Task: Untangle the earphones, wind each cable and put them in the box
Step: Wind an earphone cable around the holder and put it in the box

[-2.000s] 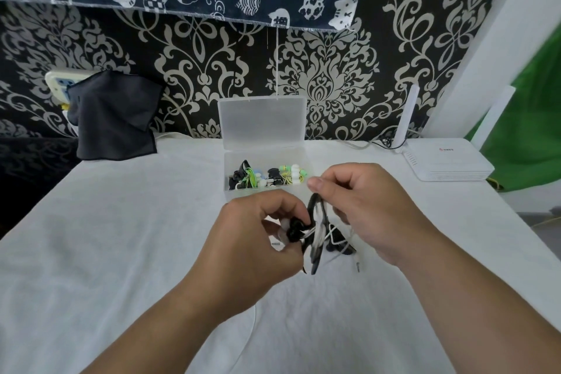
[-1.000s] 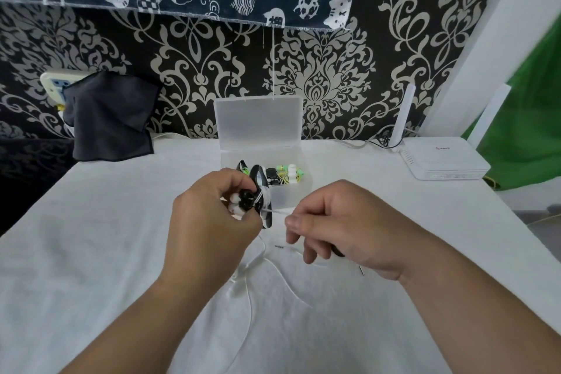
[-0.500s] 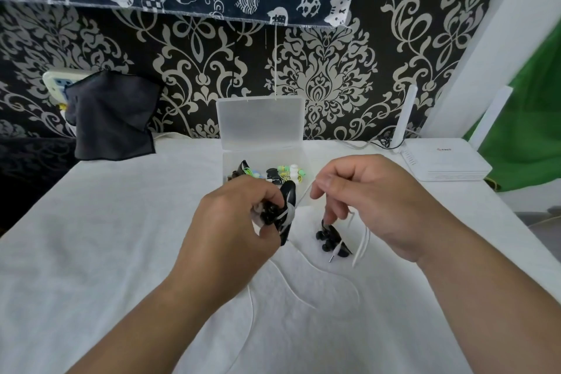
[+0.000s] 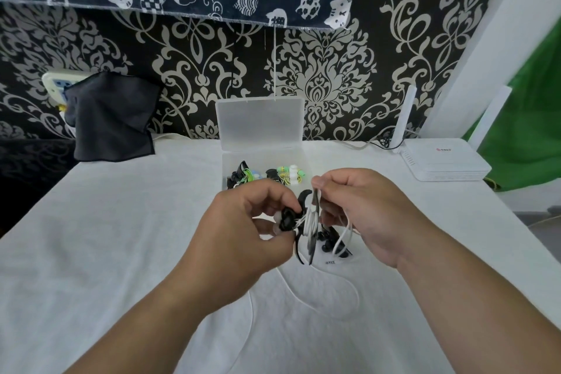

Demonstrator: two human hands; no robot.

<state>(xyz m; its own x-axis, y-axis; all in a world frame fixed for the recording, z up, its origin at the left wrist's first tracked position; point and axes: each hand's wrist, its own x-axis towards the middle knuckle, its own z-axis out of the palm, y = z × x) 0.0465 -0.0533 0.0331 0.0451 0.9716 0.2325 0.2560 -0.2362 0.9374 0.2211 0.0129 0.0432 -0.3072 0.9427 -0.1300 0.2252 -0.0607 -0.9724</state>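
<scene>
The earphones (image 4: 287,220) are black, with curved ear hooks. I hold them between my two hands above the white tabletop (image 4: 121,237), just in front of the box (image 4: 225,167). My left grip (image 4: 243,231) is clamped on them, with thumb and curled fingers pinching the black buds. Their white cable (image 4: 311,220) is wound in tight turns round the hooks. My right grip (image 4: 370,215) is closed too, thumb and forefinger pressed together on the cable at the top of the hooks. A slack loop of it hangs below my palm, and the rest trails over the tabletop toward me. A second black pair (image 4: 326,237) lies on the tabletop under my right hand. The box stands with its lid up, and wound sets (image 4: 285,174) in black, green and white lie inside it.
</scene>
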